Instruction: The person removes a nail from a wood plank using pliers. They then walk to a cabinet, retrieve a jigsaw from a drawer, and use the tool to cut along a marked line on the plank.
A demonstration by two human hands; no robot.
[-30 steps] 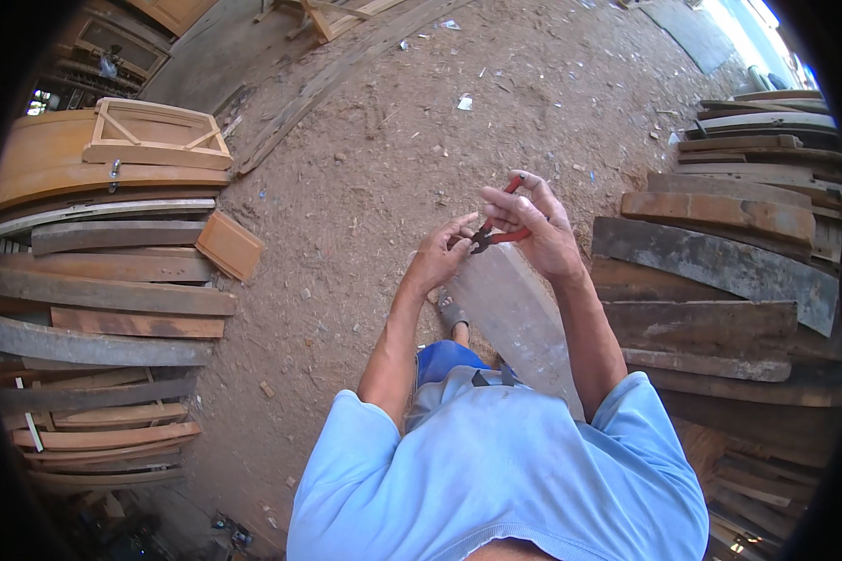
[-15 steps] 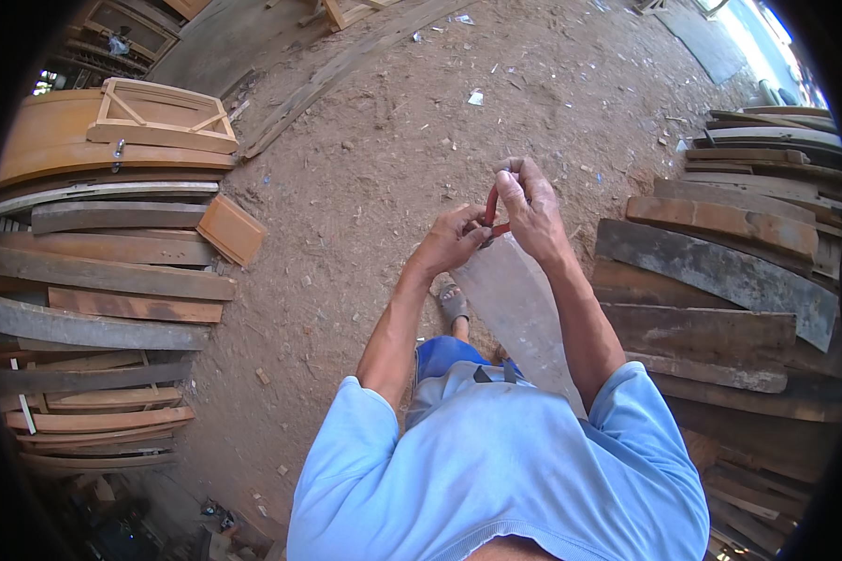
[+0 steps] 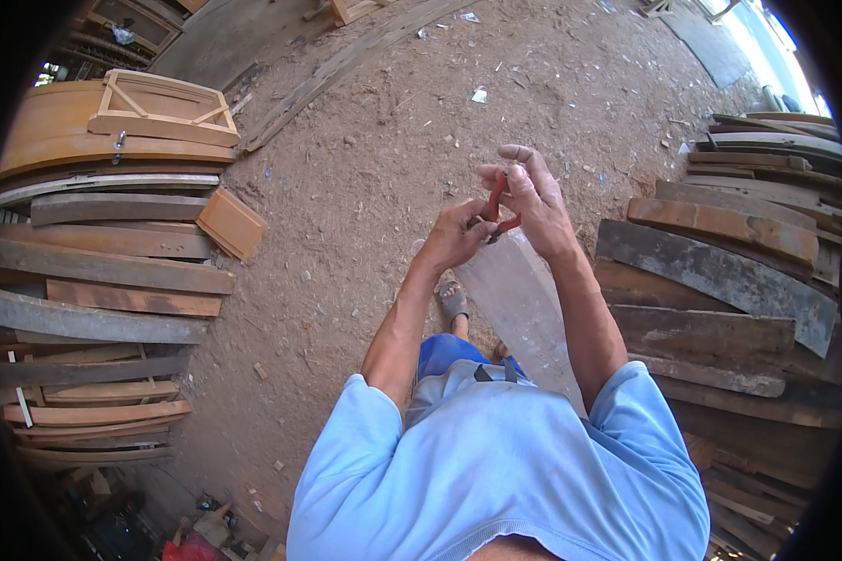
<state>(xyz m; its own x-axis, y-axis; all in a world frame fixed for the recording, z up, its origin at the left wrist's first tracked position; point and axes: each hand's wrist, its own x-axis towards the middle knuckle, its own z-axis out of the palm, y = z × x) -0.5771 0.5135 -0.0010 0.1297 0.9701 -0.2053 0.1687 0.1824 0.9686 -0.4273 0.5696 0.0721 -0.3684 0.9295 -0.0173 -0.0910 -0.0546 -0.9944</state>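
Note:
Red-handled pliers [image 3: 497, 198] are between my two hands, their handles spread in a V. My left hand [image 3: 458, 234] is closed around the dark head end, which its fingers mostly cover. At the handles, my right hand [image 3: 540, 201] has its thumb and fingers about the upper grip in a loose hold, with the index finger raised. The lower grip meets the right palm. Below the hands, a pale greyish board [image 3: 519, 304] slants down beside my legs, partly behind the right forearm.
Stacked planks [image 3: 702, 332] line the right side, some jutting inward. On the left are piled curved boards [image 3: 112, 257], a small wooden frame [image 3: 164, 126] and an orange-brown panel [image 3: 231, 224]. A long beam [image 3: 337, 70] lies on the littered dirt floor [image 3: 346, 178].
The fingers of my right hand have loosened and spread, with the index finger lifting. The pliers have shifted slightly right and show more of their red handles. My left hand keeps its grip.

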